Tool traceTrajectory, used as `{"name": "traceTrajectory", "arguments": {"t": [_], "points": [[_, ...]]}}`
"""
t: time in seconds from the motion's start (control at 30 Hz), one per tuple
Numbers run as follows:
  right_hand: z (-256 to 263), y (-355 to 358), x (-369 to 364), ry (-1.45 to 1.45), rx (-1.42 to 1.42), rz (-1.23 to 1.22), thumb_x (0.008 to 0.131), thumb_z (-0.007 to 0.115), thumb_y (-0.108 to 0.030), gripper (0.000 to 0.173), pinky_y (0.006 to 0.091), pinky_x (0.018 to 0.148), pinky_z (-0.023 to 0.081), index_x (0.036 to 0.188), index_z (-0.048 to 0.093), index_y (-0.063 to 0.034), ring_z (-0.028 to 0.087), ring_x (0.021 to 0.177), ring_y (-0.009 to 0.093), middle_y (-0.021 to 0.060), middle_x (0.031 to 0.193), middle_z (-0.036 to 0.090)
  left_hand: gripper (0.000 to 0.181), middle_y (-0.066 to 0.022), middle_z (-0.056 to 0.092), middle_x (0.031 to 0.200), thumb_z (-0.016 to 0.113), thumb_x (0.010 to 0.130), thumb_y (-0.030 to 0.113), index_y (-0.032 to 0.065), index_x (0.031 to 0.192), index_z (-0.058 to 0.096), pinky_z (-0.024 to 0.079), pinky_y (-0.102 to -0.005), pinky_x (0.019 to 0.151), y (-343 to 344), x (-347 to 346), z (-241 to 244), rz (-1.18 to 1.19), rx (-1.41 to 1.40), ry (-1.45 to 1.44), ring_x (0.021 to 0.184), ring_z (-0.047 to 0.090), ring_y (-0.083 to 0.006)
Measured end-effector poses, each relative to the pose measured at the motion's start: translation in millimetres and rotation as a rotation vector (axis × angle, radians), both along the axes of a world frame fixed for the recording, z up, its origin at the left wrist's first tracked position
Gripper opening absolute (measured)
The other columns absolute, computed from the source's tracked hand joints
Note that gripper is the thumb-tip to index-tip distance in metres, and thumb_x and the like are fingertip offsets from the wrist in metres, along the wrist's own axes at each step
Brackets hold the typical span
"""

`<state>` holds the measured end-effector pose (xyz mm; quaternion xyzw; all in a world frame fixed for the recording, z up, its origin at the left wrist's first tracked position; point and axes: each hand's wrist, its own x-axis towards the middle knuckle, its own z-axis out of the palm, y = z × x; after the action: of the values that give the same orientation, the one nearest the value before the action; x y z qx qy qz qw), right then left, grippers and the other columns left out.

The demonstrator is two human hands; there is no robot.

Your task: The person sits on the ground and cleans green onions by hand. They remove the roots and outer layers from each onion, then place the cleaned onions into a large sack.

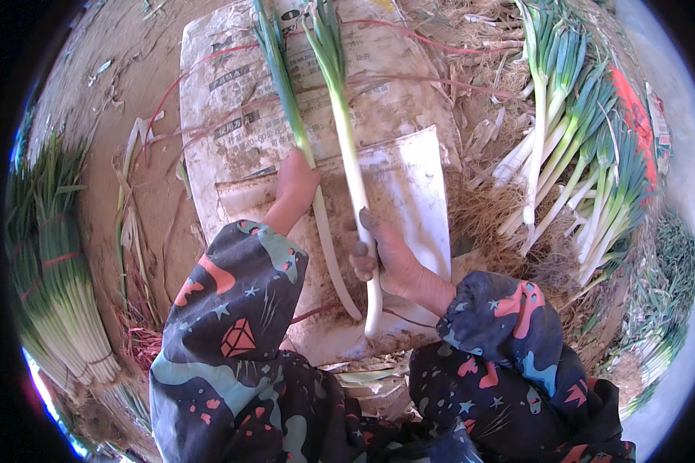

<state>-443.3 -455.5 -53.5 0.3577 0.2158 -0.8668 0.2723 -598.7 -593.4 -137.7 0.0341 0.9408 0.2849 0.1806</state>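
My left hand (297, 180) is closed around a long green onion (330, 249), just where its white stem turns green. My right hand (397, 254) grips the lower white stem of a second green onion (346, 136), thumb laid along it. Both stalks point away from me, leaves towards the top of the view, and the white ends almost meet near my lap. Beneath them lies a soiled, printed woven sack (237, 156) with a pale board or sheet (423, 173) on it. Red twine (208, 55) runs across the sack under the stalks.
At right lie untrimmed green onions (556, 144) with tangled roots (492, 214). Tied bundles of green onions (63, 278) stand at left, near a heap of red ties (142, 341). Dry husks (133, 231) litter the dirt floor. More green onions (657, 341) lie far right.
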Motion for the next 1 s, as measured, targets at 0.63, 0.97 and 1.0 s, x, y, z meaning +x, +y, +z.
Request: {"name": "traceTrajectory", "arguments": {"t": [0.63,0.97,1.0], "points": [[-69,-7,53,0.767,1.397,0.854,0.073,0.062,-0.011,0.035,0.0463,0.075,0.045,0.096,0.043,0.0058,0.053,0.085,0.046,0.0282,0.093,0.053,0.032,-0.0260,0.061,0.085,0.063,0.074,0.018,-0.0066,0.091,0.053,0.049,-0.0454,0.072,4,-2,5,-0.071,-0.041,-0.010,0.083,0.060,-0.0404],[-73,-11,44,0.653,1.248,1.112,0.076,0.067,-0.024,0.040,0.0442,0.074,0.046,0.093,0.047,0.0057,0.056,0.081,0.046,0.0256,0.085,0.058,0.070,-0.0269,0.052,0.101,0.076,0.062,0.031,-0.0104,0.108,0.042,0.047,-0.0407,0.082,12,9,9,-0.076,-0.128,-0.002,0.094,0.057,-0.0369],[-70,-12,44,0.665,1.241,1.130,0.075,0.068,-0.028,0.043,0.0438,0.072,0.047,0.092,0.048,0.0067,0.057,0.078,0.045,0.0250,0.081,0.059,0.076,-0.0276,0.046,0.110,0.077,0.062,0.029,-0.0108,0.114,0.037,0.046,-0.0394,0.085,15,10,17,-0.072,-0.120,-0.066,0.099,0.054,-0.0381]]}}
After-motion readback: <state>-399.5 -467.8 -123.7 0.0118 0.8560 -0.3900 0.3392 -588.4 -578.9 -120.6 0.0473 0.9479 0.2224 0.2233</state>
